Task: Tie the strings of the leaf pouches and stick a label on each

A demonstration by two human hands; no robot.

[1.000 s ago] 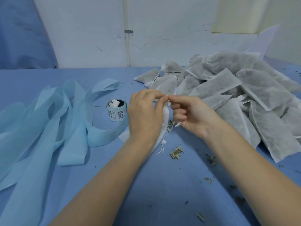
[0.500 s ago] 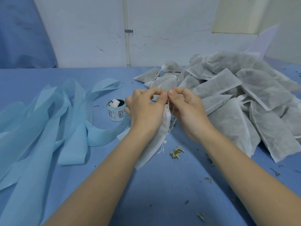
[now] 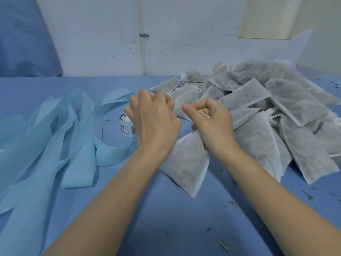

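Note:
A white mesh leaf pouch (image 3: 186, 164) hangs below my two hands, its lower corner near the blue table. My left hand (image 3: 155, 119) and my right hand (image 3: 210, 121) are both closed, each pinching an end of the pouch's thin white string (image 3: 178, 106), which runs taut between them. The pouch's neck is hidden behind my right hand. A small roll of labels (image 3: 127, 129) stands on the table just left of my left hand, partly hidden by it.
A large heap of filled pouches (image 3: 273, 108) covers the table at the right. Long light-blue backing strips (image 3: 55, 137) lie spread at the left. Leaf crumbs (image 3: 233, 204) dot the blue table surface (image 3: 166, 218) near me. A white wall stands behind.
My hands have drawn apart sideways, stretching the string tight between them. The pouch has swung to the right, from under my left hand to below my right hand.

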